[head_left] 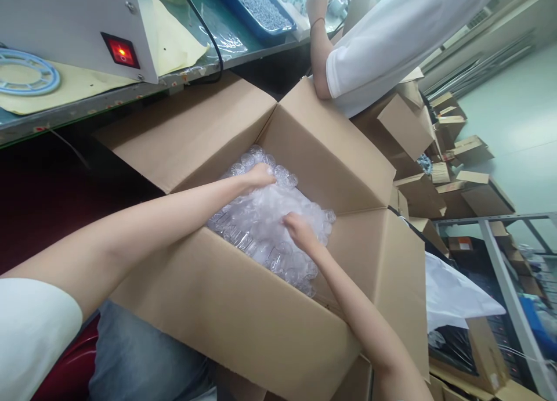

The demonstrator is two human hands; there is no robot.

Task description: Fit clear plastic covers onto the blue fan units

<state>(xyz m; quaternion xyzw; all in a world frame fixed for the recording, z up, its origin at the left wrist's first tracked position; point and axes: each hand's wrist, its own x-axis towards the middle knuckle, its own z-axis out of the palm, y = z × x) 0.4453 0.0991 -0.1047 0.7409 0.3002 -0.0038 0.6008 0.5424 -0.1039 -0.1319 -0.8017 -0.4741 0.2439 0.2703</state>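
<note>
Both arms reach into a large open cardboard box. Inside lie many clear round plastic pieces, partly covered by a crumpled, translucent plastic bag. My left hand is closed on the bag near the far left part of the pile, its fingertips mostly hidden from view. Closer to the right wall, my right hand pinches the bag with its fingers together. The bag spans the space between the two hands.
A workbench at the upper left holds a machine with a lit red switch, a blue ring and a blue tray of small pieces. A co-worker's arm is just beyond the box. Cardboard boxes crowd the right.
</note>
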